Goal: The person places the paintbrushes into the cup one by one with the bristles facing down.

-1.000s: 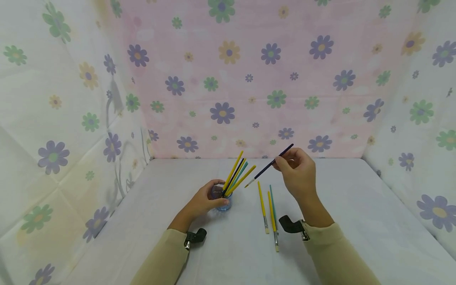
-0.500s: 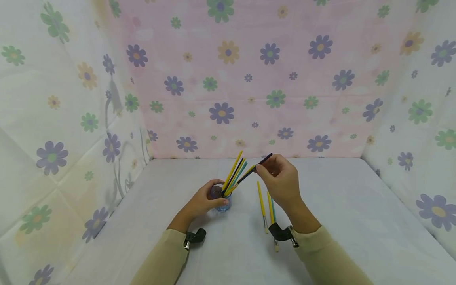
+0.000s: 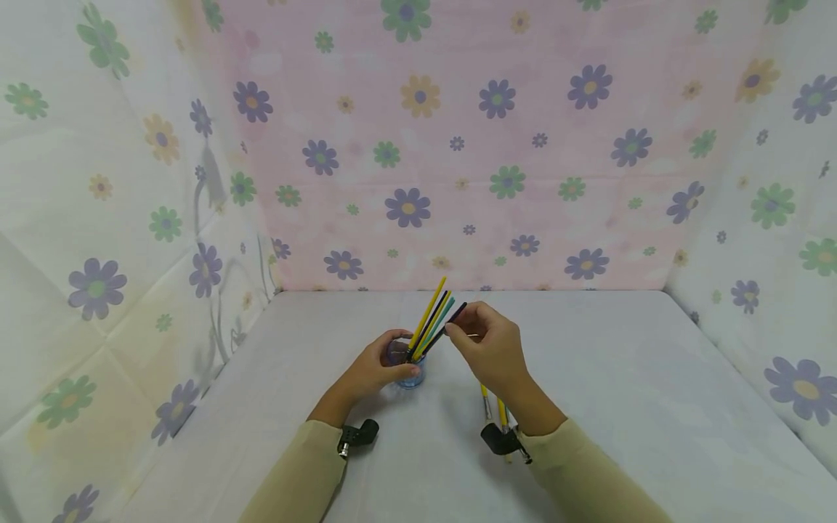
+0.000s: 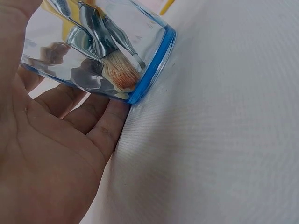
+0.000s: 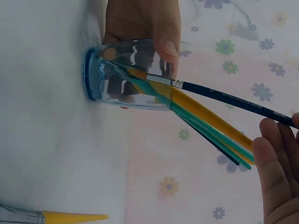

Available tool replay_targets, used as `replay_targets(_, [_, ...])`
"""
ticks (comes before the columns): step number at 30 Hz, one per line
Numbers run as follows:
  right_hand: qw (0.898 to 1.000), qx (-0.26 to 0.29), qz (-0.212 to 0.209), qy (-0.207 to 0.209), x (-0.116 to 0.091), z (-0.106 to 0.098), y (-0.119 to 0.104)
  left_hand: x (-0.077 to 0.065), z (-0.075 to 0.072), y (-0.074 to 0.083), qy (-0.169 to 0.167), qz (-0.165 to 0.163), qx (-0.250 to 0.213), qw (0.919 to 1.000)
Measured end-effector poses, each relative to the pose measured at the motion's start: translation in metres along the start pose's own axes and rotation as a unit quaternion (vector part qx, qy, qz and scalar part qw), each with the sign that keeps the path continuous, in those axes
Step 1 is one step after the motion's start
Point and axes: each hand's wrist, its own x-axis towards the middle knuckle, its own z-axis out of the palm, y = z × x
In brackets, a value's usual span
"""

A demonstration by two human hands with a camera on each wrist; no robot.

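Observation:
A clear blue-tinted glass (image 3: pixel 412 379) stands on the white table, gripped round its side by my left hand (image 3: pixel 378 369). Several paintbrushes (image 3: pixel 428 316) with yellow, teal and dark handles lean to the right inside it; through its wall, in the left wrist view, shows a brush's bristle head (image 4: pixel 120 72) near the blue base. My right hand (image 3: pixel 492 350) pinches a dark blue paintbrush (image 5: pixel 224 99) by its handle, tilted with the bristles down. Its metal collar overlaps the glass mouth in the right wrist view, beside the other handles.
More brushes lie on the table right of the glass, partly hidden under my right wrist, among them a yellow brush (image 5: pixel 74 218). Flower-patterned cloth (image 3: pixel 458 181) rises behind the table (image 3: pixel 314 319) and along both sides.
My right hand has moved left and down with the dark blue paintbrush, bringing it from right of the glass to its mouth. My left hand has stayed on the glass.

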Motion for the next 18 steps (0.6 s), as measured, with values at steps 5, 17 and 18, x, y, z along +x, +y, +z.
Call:
replay_targets(5, [1.000, -0.003, 0.007, -0.008, -0.002, 0.006, 0.007, 0.000, 0.000, 0.000, -0.003, 0.002, -0.004, 1.0000])
replay_targets(17, [0.997, -0.009, 0.073, -0.035, -0.007, 0.019, 0.017, 0.000, 0.001, -0.001, -0.001, 0.005, -0.001, 1.0000])
replay_targets(18, [0.996, -0.008, 0.079, -0.037, -0.007, 0.020, 0.018, 0.000, 0.001, -0.001, 0.000, 0.003, -0.001, 1.0000])
